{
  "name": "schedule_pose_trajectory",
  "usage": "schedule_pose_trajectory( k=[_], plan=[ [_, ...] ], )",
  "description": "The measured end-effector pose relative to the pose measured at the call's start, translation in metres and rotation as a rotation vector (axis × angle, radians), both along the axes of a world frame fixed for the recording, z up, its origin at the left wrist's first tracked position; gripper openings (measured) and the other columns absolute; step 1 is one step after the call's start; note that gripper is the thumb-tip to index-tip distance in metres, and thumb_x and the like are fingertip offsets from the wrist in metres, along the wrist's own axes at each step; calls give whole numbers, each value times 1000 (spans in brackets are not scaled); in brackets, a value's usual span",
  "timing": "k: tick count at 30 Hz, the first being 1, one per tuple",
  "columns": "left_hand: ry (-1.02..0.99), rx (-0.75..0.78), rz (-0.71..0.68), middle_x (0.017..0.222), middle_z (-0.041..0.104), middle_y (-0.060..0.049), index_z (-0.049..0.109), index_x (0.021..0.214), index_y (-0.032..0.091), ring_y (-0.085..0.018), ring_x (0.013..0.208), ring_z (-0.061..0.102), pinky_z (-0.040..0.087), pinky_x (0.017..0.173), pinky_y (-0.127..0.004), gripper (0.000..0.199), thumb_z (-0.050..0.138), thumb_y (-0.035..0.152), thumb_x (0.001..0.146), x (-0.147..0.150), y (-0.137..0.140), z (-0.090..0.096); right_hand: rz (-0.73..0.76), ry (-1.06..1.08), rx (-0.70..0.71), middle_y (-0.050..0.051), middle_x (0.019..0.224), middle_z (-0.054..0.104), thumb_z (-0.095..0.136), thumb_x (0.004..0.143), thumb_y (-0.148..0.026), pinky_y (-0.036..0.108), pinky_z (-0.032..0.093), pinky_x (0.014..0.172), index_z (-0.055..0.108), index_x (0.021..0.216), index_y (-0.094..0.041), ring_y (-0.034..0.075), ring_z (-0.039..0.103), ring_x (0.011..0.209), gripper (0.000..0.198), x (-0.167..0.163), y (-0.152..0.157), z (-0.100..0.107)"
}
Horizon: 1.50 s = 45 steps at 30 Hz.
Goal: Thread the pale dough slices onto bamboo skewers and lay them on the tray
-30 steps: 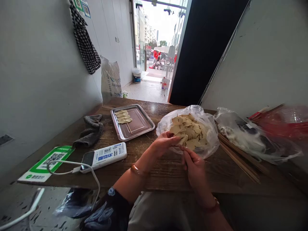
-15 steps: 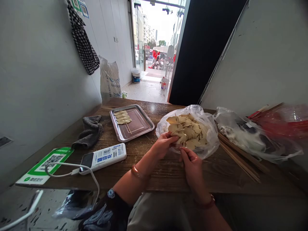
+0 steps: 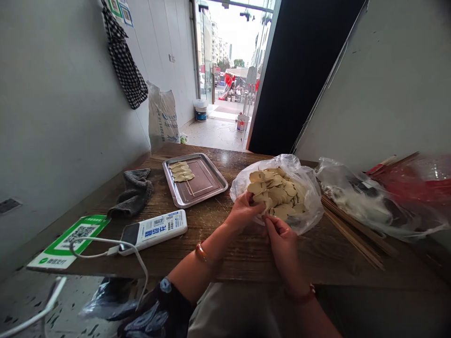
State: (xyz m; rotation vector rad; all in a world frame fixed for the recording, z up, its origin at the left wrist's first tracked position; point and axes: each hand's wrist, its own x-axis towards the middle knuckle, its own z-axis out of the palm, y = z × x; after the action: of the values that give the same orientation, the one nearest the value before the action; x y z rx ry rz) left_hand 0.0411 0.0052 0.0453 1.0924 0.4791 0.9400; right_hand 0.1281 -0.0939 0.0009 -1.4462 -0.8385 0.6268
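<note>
Two hands at work over the table (image 3: 243, 258), at the near side of the clear plastic bag (image 3: 313, 206). Left hand (image 3: 243, 211): thumb and fingers pinched on pale slices (image 3: 257, 188), held up against the pile of loose slices (image 3: 287, 190) in the bag. Right hand (image 3: 283, 239): thumb and forefinger narrowed to a pinch just beside the left thumb — can't tell what's between them.

Bag sits right of centre, nearer the table's far edge. Steel tray (image 3: 207, 176) left of it; one loaded skewer (image 3: 181, 172) lies toward its left side, bare end pointing at the near rim.

Bamboo skewers (image 3: 352, 232) run from beside the bag toward the near right corner. Grey cloth (image 3: 127, 206) by the left edge. Near left corner: green QR card (image 3: 81, 230), then white power bank (image 3: 158, 230) — white cable (image 3: 138, 258) attached, drooping over the near edge.
</note>
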Motion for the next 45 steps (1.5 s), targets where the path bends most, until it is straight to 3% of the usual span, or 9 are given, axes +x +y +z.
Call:
schedule_pose_trajectory(
  k=[7, 11, 18, 25, 31, 34, 37, 41, 45],
  plan=[
    [-134, -140, -158, 81, 69, -5, 64, 97, 12, -13, 67, 61, 47, 66, -25, 48, 83, 22, 55, -3, 1, 1, -18, -56, -40, -2, 55, 56, 62, 81, -50, 23, 35, 45, 70, 87, -15, 11, 45, 45, 37, 4, 3, 8],
    [-152, -182, -131, 80, 69, -4, 62, 96, 12, -12, 67, 62, 48, 65, -23, 49, 85, 20, 53, -3, 2, -1, 12, -65, -43, -2, 55, 57, 62, 80, -51, 22, 34, 44, 68, 80, -15, 10, 45, 45, 37, 2, 6, 14],
    [-123, -72, -60, 80, 68, -4, 58, 95, 13, -12, 62, 60, 46, 58, -23, 48, 83, 24, 56, -2, 5, -7, 58, -25, 3, -1, 56, 58, 64, 80, -50, 23, 36, 45, 70, 84, -14, 10, 45, 45, 37, 0, 8, 18],
    [-185, -73, -26, 90, 68, -6, 61, 99, 14, -14, 75, 62, 48, 67, -24, 50, 83, 22, 56, -4, 7, -4, 76, -265, 67, 7, 84, 71, 65, 81, -45, 32, 48, 70, 75, 88, -17, 22, 62, 79, 30, 11, 5, 18],
    [-237, -129, 7, 87, 68, -5, 57, 106, 15, -14, 71, 63, 48, 67, -25, 58, 83, 32, 58, -7, 7, -2, 115, -459, 20, 9, 90, 73, 63, 81, -47, 36, 48, 78, 75, 87, -19, 25, 65, 85, 30, 28, 16, 30],
    [-244, -241, 22, 82, 66, -4, 49, 113, 17, -15, 63, 65, 46, 62, -25, 58, 73, 45, 69, -8, 10, -6, 108, -612, 6, 8, 90, 73, 60, 82, -49, 36, 48, 75, 75, 91, -20, 25, 66, 84, 34, 38, 30, 49],
    [-237, -322, 29, 82, 66, -3, 46, 111, 18, -14, 58, 65, 46, 59, -25, 46, 63, 40, 75, -6, 13, -15, 105, -746, 30, 8, 92, 74, 59, 82, -48, 35, 48, 76, 76, 90, -21, 25, 66, 86, 33, 39, 52, 72],
    [-137, -348, 24, 73, 63, -1, 47, 102, 16, -12, 50, 60, 45, 55, -25, 38, 60, 24, 68, 4, 15, -31, 168, -885, 79, 7, 90, 75, 58, 81, -43, 35, 47, 78, 76, 84, -22, 25, 66, 85, 28, 18, 95, 92],
    [-99, -263, -34, 60, 58, 1, 52, 87, 16, -12, 44, 54, 38, 48, -24, 25, 63, 22, 65, 13, 15, -40, 282, -940, 29, 7, 83, 75, 58, 81, -37, 31, 47, 71, 77, 81, -20, 23, 67, 78, 25, -19, 151, 91]
  ],
)
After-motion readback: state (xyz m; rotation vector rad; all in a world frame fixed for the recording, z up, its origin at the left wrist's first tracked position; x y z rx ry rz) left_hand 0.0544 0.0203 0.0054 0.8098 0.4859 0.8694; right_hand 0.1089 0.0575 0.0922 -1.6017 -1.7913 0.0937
